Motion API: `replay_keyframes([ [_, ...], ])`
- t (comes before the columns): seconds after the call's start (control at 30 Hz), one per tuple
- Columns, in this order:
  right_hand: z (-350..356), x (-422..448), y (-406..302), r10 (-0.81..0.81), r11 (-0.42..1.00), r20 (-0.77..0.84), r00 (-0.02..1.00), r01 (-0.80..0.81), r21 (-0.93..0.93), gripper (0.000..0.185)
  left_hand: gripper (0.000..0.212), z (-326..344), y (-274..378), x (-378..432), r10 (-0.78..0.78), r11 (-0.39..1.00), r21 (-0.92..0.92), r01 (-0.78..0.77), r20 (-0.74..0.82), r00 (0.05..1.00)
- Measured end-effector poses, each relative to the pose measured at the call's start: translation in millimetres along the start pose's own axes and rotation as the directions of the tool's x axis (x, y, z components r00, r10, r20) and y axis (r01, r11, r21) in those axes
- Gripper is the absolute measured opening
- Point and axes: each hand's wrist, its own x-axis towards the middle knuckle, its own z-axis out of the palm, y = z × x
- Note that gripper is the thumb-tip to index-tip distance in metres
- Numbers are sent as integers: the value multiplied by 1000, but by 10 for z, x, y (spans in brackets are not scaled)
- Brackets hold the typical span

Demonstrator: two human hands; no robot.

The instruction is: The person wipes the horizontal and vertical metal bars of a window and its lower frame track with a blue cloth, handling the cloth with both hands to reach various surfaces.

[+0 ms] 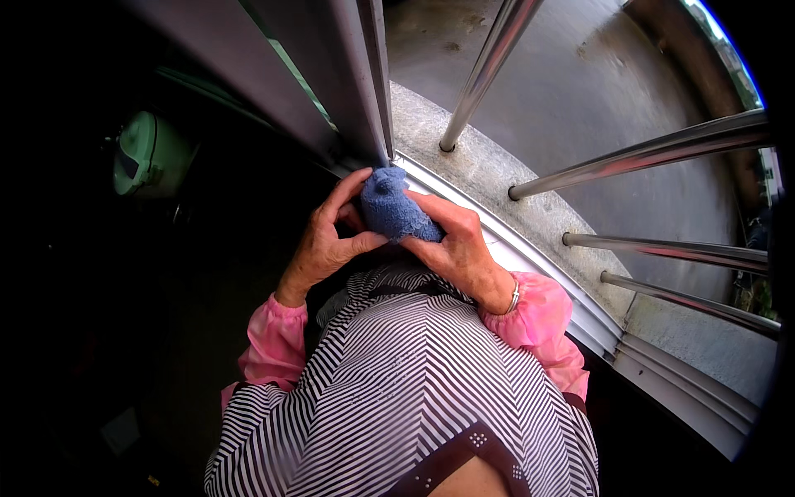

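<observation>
A bunched blue terry cloth (397, 208) is held between both my hands, just in front of the upright edge of a sliding window frame (366, 93). My left hand (326, 233) grips its left side, with a finger along the top and the thumb at the lower edge. From the right, my right hand (459, 239) pinches the cloth between thumb and fingers. Under the cloth and my right hand runs the white window track (497, 236). Whether the cloth touches the track or the frame, I cannot tell.
Outside the track lies a stone sill (428, 127) with several upright metal bars (481, 77) set into it. Beyond them is a grey concrete surface (497, 112). A pale green lidded appliance (146, 155) stands in the dark room to the left.
</observation>
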Motion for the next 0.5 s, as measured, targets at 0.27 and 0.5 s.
replay_keyframes([
  [0.27, 40, 142, -134, -39, 998, 22, 999, 40, -57, 55, 32, -160, 151, 49, 380, 867, 418, -272, -199, 904],
  [0.5, -55, 68, 76, -100, 882, 83, 992, 127, -453, 60, 40, 25, -86, 192, 616, 317, 926, -205, -36, 787],
])
